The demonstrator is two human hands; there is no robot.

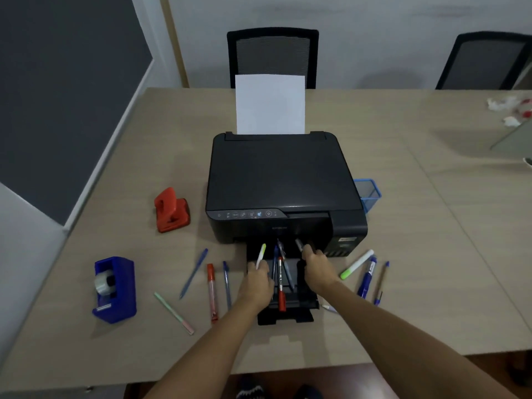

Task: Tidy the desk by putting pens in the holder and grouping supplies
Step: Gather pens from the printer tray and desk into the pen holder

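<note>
Our left hand (257, 282) fingers grip a yellow-green pen (261, 255); our right hand (318, 264) fingers grip a dark pen (299, 244) over the printer tray (305, 305).

The black inkjet printer (283, 188) sits just beyond both hands, its black plastic output tray (299, 300) between and beneath them. On the tray, between the left hand (257, 285) and right hand (318, 267), lies a red-capped marker (280, 286). Left of the left hand lie a red marker (212, 292) and, farther left, the blue plastic tape dispenser (115, 289); beyond those stands the red hole punch (171, 210). Right of the right hand lies a green-tipped white highlighter (357, 264). Beyond it, beside the printer, stands the blue wire-mesh pen holder (370, 194).
</note>
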